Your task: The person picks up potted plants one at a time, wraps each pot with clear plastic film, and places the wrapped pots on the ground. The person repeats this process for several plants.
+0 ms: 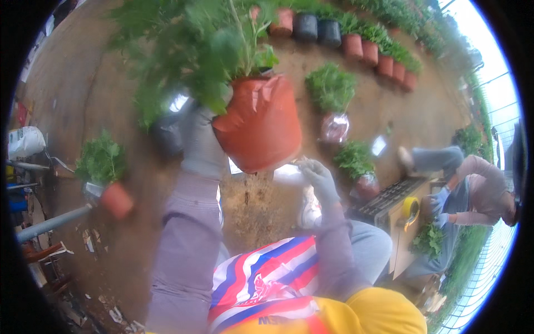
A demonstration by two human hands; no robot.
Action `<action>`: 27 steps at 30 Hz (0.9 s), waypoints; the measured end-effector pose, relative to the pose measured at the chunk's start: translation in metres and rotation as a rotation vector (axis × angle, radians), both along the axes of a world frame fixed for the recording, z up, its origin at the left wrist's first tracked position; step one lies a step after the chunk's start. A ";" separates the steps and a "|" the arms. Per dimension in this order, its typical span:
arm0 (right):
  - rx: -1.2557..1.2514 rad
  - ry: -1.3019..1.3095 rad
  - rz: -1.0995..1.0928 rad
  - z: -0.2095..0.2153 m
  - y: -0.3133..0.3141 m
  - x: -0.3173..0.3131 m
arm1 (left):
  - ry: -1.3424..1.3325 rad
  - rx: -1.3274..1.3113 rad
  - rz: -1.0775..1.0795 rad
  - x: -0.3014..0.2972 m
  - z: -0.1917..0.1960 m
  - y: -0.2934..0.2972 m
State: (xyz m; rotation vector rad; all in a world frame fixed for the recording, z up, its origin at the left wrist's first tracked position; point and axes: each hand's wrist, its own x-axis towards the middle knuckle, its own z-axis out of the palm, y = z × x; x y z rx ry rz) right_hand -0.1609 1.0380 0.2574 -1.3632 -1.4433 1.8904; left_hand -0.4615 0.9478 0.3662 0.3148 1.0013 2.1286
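- Because the red pot [261, 122] bears a tall leafy plant [194, 50], best keep it upright, weight taken low at the wall, never by the stems.
- Left hand [203, 139], gloved, appears to clasp the pot's left side; fingertips lost behind leaves. Pot is off the ground [61, 117], above its middle, in front of the person.
- Right hand [320, 178], gloved, pinches a white slip [289, 174] near the pot's base; paper or plastic, cannot tell. Worth keeping it from crumpling there.
- Pot skin creased near the rim, looks thin; an even grip should spare it.
- Toward the ground's left edge: tipped pot [117, 200], greenery leaning out.
- Beside left wrist: black pot [167, 133], contents hidden by leaves.
- Right of middle: farther clear-wrapped pot [335, 128] and nearer clear-wrapped pot [367, 186], both with leafy growth.
- Far edge: row of red and black pots [306, 28], greenery along it.
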 end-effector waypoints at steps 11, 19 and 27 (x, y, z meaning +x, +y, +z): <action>0.532 0.004 0.126 0.226 -0.078 -0.072 | -0.099 0.009 0.011 0.041 -0.011 0.002; 1.051 -0.112 0.377 0.250 -0.035 -0.108 | -0.229 0.121 -0.226 0.047 -0.003 -0.010; 0.960 -0.158 0.373 0.235 -0.023 -0.119 | -0.309 0.213 -0.418 0.045 0.025 -0.029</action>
